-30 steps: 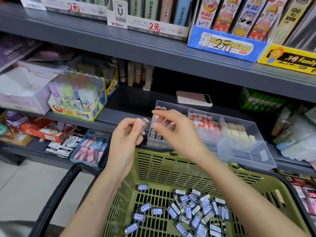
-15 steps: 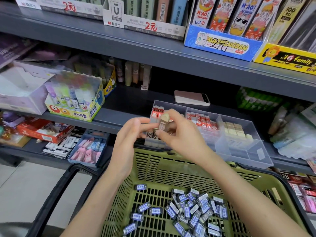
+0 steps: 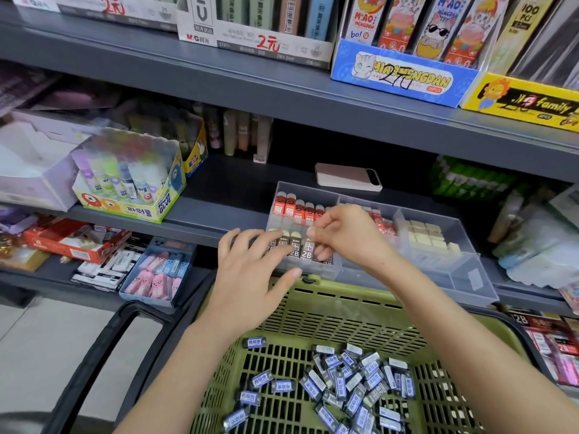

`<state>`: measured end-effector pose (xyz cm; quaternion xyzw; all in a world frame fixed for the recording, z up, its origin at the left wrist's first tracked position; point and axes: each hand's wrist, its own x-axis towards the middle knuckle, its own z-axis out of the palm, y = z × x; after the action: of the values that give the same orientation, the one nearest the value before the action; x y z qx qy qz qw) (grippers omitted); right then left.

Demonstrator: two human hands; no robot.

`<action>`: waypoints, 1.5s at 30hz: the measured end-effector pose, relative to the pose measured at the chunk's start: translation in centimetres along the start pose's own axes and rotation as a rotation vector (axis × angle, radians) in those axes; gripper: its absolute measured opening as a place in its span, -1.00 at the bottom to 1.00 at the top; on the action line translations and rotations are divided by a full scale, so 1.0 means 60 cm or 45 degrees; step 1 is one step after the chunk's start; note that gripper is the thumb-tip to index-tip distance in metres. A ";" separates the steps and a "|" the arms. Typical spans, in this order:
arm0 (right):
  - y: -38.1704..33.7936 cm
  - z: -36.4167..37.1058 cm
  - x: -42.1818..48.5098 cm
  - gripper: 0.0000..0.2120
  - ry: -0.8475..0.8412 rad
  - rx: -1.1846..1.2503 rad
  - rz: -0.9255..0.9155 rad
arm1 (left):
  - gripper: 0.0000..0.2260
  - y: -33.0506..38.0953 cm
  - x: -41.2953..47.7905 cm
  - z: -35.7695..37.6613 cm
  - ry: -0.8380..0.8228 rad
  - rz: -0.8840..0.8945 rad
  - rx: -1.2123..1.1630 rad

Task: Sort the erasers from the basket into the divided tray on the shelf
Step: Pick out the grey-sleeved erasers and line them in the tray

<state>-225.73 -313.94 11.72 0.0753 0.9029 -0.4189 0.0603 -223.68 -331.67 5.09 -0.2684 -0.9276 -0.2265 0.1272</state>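
A clear divided tray (image 3: 451, 270) stands on the shelf, holding red-sleeved erasers (image 3: 297, 209) at the back left, dark 2B erasers (image 3: 294, 250) in front of them, and cream erasers (image 3: 426, 234) on the right. My right hand (image 3: 344, 236) reaches into the left compartment and pinches a dark 2B eraser (image 3: 306, 249) at the end of that row. Beside the tray's front left corner, my left hand (image 3: 250, 270) hovers with its fingers spread and holds nothing. Below both hands, the green basket (image 3: 344, 311) holds several blue-labelled erasers (image 3: 347, 383).
A phone (image 3: 347, 177) lies on the shelf behind the tray. A glue-stick box (image 3: 131, 183) stands at the left. The lower shelf holds a box of pink and blue erasers (image 3: 159, 274). The upper shelf edge (image 3: 313, 98) overhangs. The basket's black handle (image 3: 103, 355) hangs at the left.
Both hands held an eraser together above the basket. My right hand has since carried it forward and down into the tray's left compartment, and my left hand has let go and spread open.
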 end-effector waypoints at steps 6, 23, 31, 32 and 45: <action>-0.009 0.007 0.009 -0.84 0.006 -0.096 0.102 | -0.60 0.003 0.002 -0.003 -0.005 -0.015 -0.013; 0.015 0.022 -0.090 -0.91 0.398 -0.245 -0.579 | -0.53 0.005 0.005 -0.025 0.002 -0.052 -0.109; 0.193 0.155 -0.199 -0.87 -0.206 0.024 -0.139 | -0.59 0.007 -0.055 -0.052 -0.069 -0.044 -0.103; 0.216 0.174 -0.207 -0.84 -0.317 -0.002 -0.062 | -0.61 0.005 -0.068 -0.055 -0.107 -0.033 -0.078; 0.282 0.369 -0.245 -0.64 -0.712 -0.776 -0.325 | -0.63 0.014 -0.231 -0.084 -0.266 -0.084 0.016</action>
<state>-207.12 -321.39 -12.61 -0.1746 0.9363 -0.1414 0.2700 -211.22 -339.58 4.80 -0.2591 -0.9455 -0.1956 0.0238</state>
